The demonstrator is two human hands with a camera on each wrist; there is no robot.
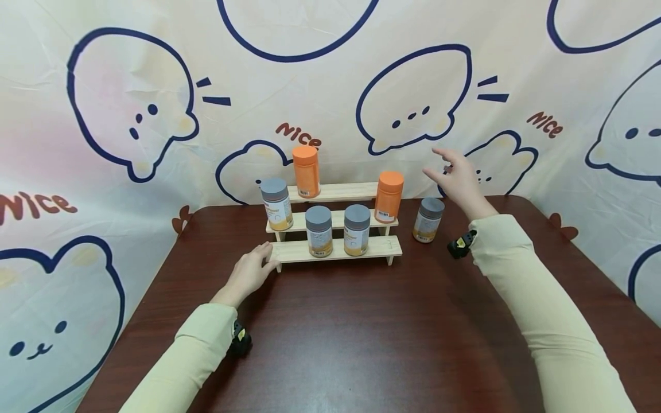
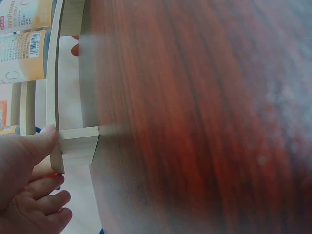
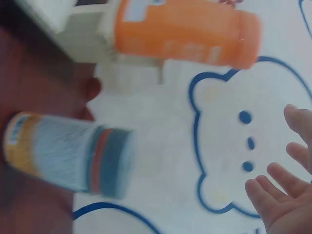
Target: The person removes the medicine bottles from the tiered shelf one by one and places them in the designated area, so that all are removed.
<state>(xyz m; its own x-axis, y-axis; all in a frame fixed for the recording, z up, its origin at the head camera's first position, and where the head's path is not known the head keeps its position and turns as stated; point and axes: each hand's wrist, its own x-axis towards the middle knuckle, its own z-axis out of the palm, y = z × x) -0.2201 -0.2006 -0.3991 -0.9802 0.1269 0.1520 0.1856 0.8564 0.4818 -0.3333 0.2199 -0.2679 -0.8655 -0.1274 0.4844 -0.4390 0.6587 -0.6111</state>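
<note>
At the left end of a three-tier wooden shelf (image 1: 289,251), my left hand (image 1: 249,271) grips the lowest plank, its thumb (image 2: 44,141) on one face and the other fingers curled past the edge. My right hand (image 1: 459,180) is raised with fingers spread and holds nothing. Below it, a grey-capped jar (image 1: 427,221) stands upright on the table, right of the shelf. On the lowest tier are two grey-capped jars (image 1: 319,232). The middle tier bears another grey-capped jar (image 1: 277,206) at left and an orange bottle (image 1: 388,198) at right. A second orange bottle (image 1: 307,173) tops the shelf.
The dark brown wooden table (image 1: 351,327) extends in front of the shelf. Close behind it hangs a pale cloth (image 1: 330,103) with blue cartoon outlines, which also covers both sides. A black wrist camera (image 1: 461,245) sits at the right cuff.
</note>
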